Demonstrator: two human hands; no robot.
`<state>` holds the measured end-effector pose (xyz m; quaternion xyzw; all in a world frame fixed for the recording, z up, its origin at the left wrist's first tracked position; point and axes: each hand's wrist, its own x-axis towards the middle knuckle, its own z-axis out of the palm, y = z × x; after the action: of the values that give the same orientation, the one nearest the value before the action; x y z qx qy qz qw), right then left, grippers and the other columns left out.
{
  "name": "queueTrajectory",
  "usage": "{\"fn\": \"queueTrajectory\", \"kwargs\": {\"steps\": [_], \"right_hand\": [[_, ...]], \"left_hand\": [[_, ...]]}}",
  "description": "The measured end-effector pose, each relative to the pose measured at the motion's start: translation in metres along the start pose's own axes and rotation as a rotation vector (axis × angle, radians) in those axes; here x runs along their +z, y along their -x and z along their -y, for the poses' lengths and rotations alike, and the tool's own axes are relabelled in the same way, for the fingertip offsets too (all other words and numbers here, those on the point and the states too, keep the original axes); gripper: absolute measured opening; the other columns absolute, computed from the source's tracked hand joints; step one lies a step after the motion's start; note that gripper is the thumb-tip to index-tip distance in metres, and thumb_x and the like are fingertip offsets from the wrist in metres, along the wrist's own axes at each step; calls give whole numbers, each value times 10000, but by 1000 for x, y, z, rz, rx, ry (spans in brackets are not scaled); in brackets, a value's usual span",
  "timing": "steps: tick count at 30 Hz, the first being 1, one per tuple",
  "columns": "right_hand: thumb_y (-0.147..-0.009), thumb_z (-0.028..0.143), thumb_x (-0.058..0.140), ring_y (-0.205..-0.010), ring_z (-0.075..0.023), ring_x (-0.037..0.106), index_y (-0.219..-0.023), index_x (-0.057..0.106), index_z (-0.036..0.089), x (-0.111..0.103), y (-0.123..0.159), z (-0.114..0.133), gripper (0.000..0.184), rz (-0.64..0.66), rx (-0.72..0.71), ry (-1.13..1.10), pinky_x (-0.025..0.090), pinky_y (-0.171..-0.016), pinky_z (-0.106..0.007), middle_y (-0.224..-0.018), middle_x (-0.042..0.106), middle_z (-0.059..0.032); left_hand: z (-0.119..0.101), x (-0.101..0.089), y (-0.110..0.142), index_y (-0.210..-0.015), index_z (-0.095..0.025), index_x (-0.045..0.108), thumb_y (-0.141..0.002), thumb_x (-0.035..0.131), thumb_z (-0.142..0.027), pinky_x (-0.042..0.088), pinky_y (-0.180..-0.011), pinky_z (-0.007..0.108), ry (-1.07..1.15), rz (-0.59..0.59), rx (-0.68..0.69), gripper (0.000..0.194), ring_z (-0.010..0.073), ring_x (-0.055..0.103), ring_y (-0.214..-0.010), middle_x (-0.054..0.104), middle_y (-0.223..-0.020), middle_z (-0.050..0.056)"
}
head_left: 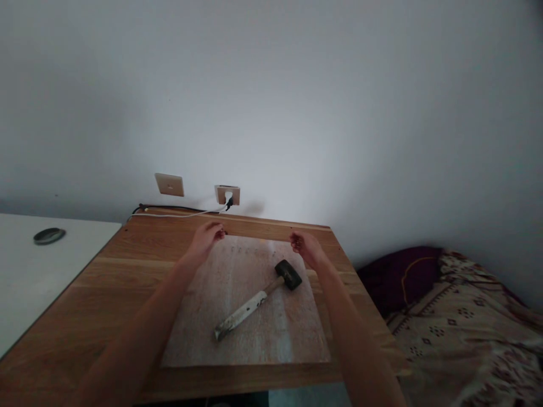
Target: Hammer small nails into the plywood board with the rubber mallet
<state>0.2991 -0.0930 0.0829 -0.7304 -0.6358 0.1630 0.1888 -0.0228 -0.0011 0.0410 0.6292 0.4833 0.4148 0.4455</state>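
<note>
A mallet (251, 306) with a black head and a white-marked handle lies diagonally on a worn, pinkish board (199, 316). Its head points to the back right. Neither hand touches it. My left hand (207, 236) is closed at the board's back left corner, fingertips pressed together. My right hand (307, 247) is curled closed near the back right corner, beyond the mallet's head. Whatever either hand may hold is too small or hidden to make out. A row of faint small marks runs along the board's back part between the hands.
Under the board is a wooden table (97, 316). Cables (182, 214) run along its back edge to a wall socket (228, 195). On the left, a white surface (25, 271) bears a dark round lid-like object (49, 236). Patterned bedding (453, 333) lies to the right.
</note>
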Motion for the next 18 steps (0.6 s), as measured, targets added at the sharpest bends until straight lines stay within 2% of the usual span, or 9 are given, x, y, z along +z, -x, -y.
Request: {"fn": "queueTrajectory", "kwargs": {"steps": [3, 5, 7, 10, 12, 14, 15, 18], "right_hand": [[-1015, 261, 503, -829, -228, 753, -966, 775, 100, 9, -9, 9, 320, 127, 27, 119, 559, -728, -297, -912, 804, -157], [-962, 261, 645, -932, -262, 759, -882, 782, 114, 16, -14, 18, 217, 214, 39, 217, 562, -834, -332, -926, 805, -167], [-943, 263, 722, -1025, -287, 749, -912, 781, 112, 23, -17, 28, 165, 286, 51, 299, 562, -921, -388, -1007, 800, -174], [-998, 341, 714, -1097, -257, 725, -1113, 743, 143, 33, -18, 42, 231, 347, 64, 358, 576, -986, -471, -1187, 758, -115], [-1001, 344, 717, -1128, -267, 717, -1115, 739, 151, 37, -16, 48, 225, 345, 69, 345, 561, -1015, -484, -1212, 747, -133], [-967, 299, 748, -1136, -298, 718, -1016, 752, 132, 35, -15, 51, 175, 311, 70, 282, 540, -1023, -471, -1160, 756, -189], [-957, 293, 751, -1121, -295, 720, -975, 747, 131, 31, -15, 50, 163, 281, 69, 231, 539, -1010, -460, -1125, 762, -189], [-1022, 350, 596, -927, -227, 716, -882, 693, 158, 13, -15, 43, 257, 177, 64, 1, 568, -835, -368, -930, 755, -101]], "left_hand": [[6, 6, 3, -835, -159, 647, -913, 480, -353, 530, -689, 298, -90, 82, -42, 267, 176, 664, -672, 661, -715, 50], [10, 9, 7, -783, -176, 630, -882, 530, -312, 526, -708, 316, -236, 126, -10, 196, 195, 663, -675, 649, -683, 39], [10, 10, 11, -783, -183, 636, -832, 615, -259, 531, -798, 345, -394, 180, 49, 92, 237, 695, -781, 689, -736, 61], [5, 14, 11, -821, -175, 663, -797, 682, -189, 521, -922, 376, -598, 311, 164, 34, 298, 720, -971, 761, -907, 139], [0, 18, 8, -861, -161, 685, -835, 654, -157, 521, -954, 389, -701, 408, 231, 40, 315, 728, -1027, 777, -1011, 186], [-4, 21, 1, -904, -145, 699, -891, 580, -122, 527, -954, 410, -780, 489, 284, 122, 324, 739, -1033, 777, -1068, 219], [-5, 21, -2, -913, -141, 703, -907, 549, -103, 530, -949, 418, -809, 522, 303, 158, 327, 743, -1028, 776, -1075, 225], [-5, 15, -12, -907, -157, 701, -926, 549, -105, 531, -930, 413, -900, 614, 403, 162, 322, 743, -1018, 778, -1042, 201]]}}
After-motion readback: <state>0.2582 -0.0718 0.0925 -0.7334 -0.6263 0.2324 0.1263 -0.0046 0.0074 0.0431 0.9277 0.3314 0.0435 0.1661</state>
